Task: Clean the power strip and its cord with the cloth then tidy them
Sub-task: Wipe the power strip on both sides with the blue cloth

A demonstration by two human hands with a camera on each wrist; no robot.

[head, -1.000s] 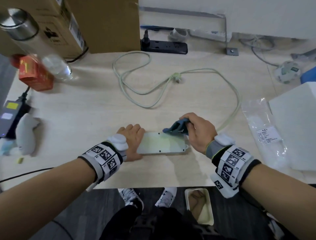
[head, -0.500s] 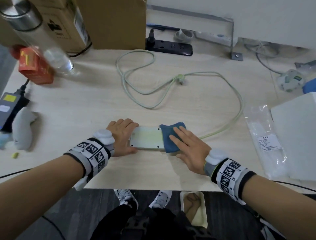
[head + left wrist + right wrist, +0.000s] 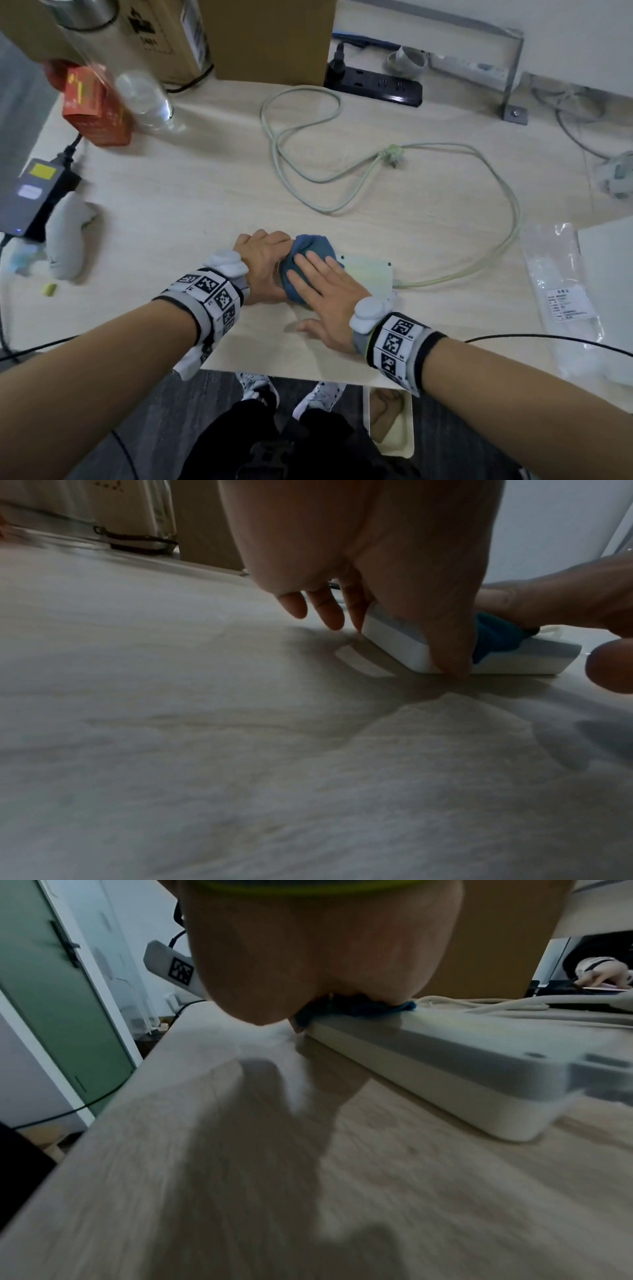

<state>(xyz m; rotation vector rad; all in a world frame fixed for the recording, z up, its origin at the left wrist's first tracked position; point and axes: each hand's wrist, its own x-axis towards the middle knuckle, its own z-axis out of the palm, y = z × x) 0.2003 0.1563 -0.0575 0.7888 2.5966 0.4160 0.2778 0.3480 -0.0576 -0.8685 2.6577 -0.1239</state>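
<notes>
Gripping the strip's left end, the left hand (image 3: 265, 263) steadied the power strip (image 3: 368, 275) near the table's (image 3: 205, 205) front edge. Flat-fingered, the right hand (image 3: 325, 294) had swept the cloth (image 3: 308, 255) leftward across it; the cord (image 3: 507, 219), looped behind, remained unwiped. A plastic bag (image 3: 561, 291) lay rightward.

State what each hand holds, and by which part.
Left hand grips the power strip by its left end. Right hand presses the cloth flat, gripping nothing.
</notes>
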